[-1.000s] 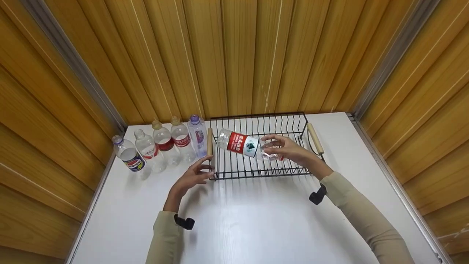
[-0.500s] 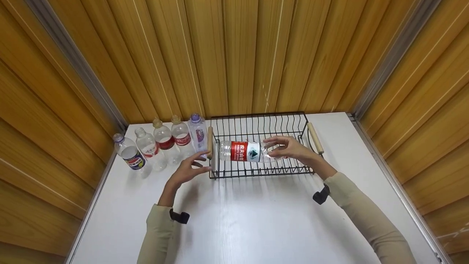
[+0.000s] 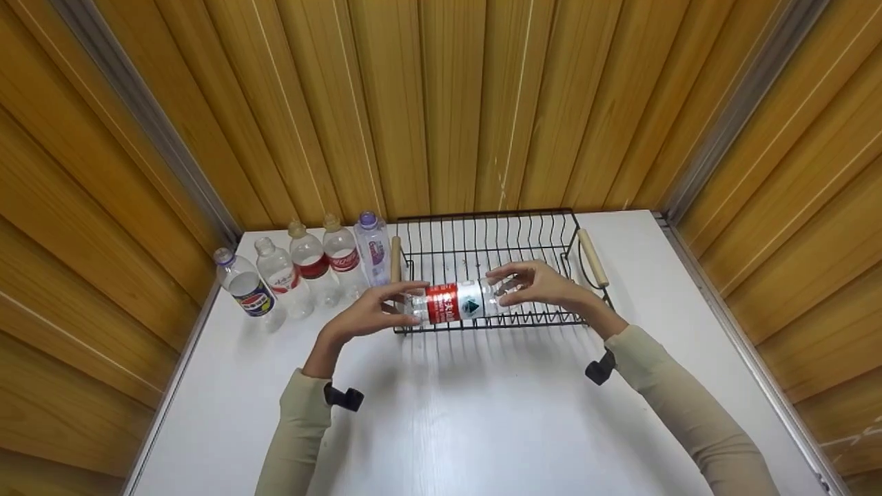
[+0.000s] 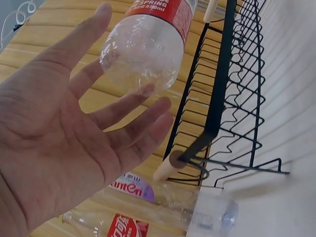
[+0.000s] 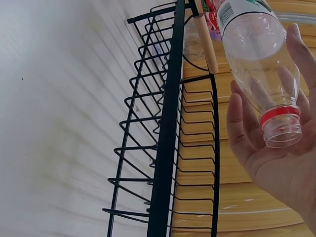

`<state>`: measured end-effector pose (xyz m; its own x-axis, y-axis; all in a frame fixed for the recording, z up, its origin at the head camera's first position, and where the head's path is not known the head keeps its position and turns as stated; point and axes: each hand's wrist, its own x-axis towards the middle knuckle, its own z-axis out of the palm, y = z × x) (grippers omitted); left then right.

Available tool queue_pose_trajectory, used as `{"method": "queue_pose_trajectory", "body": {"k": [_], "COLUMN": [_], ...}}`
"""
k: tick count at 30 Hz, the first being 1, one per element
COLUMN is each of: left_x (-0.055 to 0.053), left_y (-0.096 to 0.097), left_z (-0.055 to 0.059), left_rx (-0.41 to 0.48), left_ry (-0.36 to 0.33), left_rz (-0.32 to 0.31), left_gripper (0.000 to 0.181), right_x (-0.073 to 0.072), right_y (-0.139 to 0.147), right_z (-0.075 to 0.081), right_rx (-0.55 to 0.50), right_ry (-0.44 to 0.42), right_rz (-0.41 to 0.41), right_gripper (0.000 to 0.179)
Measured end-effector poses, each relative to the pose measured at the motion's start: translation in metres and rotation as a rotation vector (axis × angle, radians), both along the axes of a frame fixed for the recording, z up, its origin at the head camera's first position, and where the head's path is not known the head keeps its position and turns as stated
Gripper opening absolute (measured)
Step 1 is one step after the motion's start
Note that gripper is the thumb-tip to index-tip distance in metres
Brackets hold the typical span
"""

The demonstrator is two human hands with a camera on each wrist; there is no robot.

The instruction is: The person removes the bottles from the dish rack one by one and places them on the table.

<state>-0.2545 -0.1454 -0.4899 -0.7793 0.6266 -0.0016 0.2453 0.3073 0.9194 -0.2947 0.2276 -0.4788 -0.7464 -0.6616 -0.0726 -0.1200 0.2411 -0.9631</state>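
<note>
A clear plastic water bottle [image 3: 451, 303] with a red-and-white label lies sideways in the air over the front of the black wire rack [image 3: 482, 329]. My right hand [image 3: 541, 286] grips its neck end; in the right wrist view the neck is uncapped, with a red ring [image 5: 279, 114]. At the bottle's base, on the left, is my left hand [image 3: 362, 313], thumb and fingers on either side of it. The left wrist view shows that hand's fingers [image 4: 126, 111] spread and fairly straight around the base, with a small gap beside the thumb.
Several empty bottles stand in a slanted row left of the rack, from a purple-capped bottle [image 3: 373, 251] to one with a blue label [image 3: 253, 300]. The rack has wooden handles [image 3: 593, 260] at both ends. Wood-patterned walls [image 3: 448, 103] border the white table [image 3: 468, 413].
The bottle has turned from tilted to nearly level and moved towards the front of the rack. My left hand has left the rack's left handle and come to the bottle's base.
</note>
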Motion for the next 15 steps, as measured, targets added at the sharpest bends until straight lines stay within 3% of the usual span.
{"method": "queue_pose_trajectory", "body": {"k": [8, 15], "left_x": [-0.002, -0.002], "left_y": [0.014, 0.019], "left_z": [0.004, 0.005], "left_rx": [-0.028, -0.034], "left_ry": [0.015, -0.026], "left_rz": [-0.05, -0.101], "left_gripper": [0.059, 0.063], "right_x": [0.004, 0.005], "right_y": [-0.004, 0.002], "right_z": [0.003, 0.003], "right_rx": [-0.014, 0.005], "right_ry": [0.044, 0.049], "right_rz": [0.023, 0.03], "right_gripper": [0.058, 0.059]}}
